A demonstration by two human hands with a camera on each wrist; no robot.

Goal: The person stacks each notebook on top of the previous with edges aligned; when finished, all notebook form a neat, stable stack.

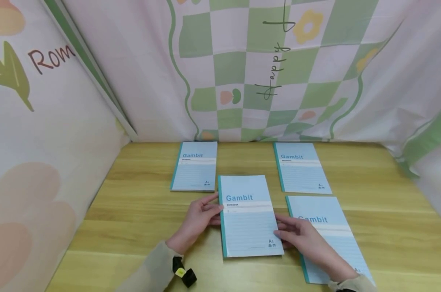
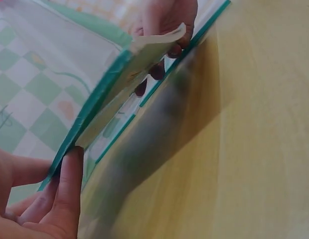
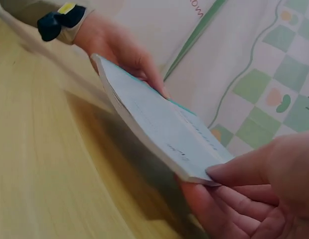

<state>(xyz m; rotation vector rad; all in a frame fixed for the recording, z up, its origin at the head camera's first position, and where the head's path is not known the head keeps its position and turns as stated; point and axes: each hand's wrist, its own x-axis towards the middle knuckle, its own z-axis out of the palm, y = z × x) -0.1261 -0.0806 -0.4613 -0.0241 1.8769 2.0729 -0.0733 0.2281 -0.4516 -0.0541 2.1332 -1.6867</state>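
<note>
Between my two hands a light blue notebook with a teal spine and the word Gambit is held up above the table. The left hand pinches its spine edge, thumb on the cover and fingers beneath. At the opposite edge, the right hand grips near the lower corner, its thumb on top and fingers below. Both wrist views show the notebook tilted, with a shadow on the wood under it. A second notebook of the same kind lies under the right hand and forearm, partly covered by them.
Two more matching notebooks lie along the back of the wooden table: one at the back left, one at the back right. A patterned curtain hangs behind the table's far edge, and a printed cloth wall stands at left.
</note>
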